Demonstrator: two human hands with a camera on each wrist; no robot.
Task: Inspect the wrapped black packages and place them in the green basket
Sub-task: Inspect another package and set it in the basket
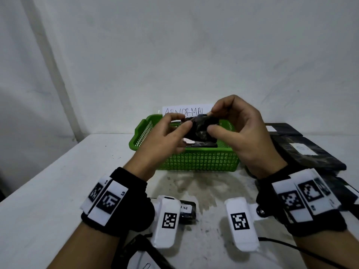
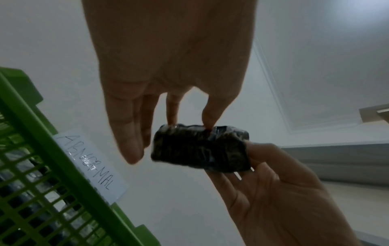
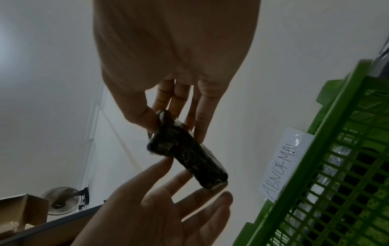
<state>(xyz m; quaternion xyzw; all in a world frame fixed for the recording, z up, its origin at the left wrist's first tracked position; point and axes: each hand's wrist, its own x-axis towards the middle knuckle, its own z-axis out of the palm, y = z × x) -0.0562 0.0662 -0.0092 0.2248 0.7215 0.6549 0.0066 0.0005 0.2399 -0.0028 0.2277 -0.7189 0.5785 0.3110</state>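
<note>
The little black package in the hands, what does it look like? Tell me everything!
The small black package wrapped in shiny crinkled plastic is a lumpy, oblong block. It is held in the air above the green plastic mesh basket. The left hand and right hand pinch its opposite ends with fingertips and thumbs.

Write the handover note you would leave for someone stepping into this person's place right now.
Left hand and right hand: both pinch one small wrapped black package above the green basket, which carries an ABNORMAL label.
Done: at least one package already lies in the basket.
Left: finish checking the held one, drop it in, then do the black packages stacked on the table to the right.
</note>
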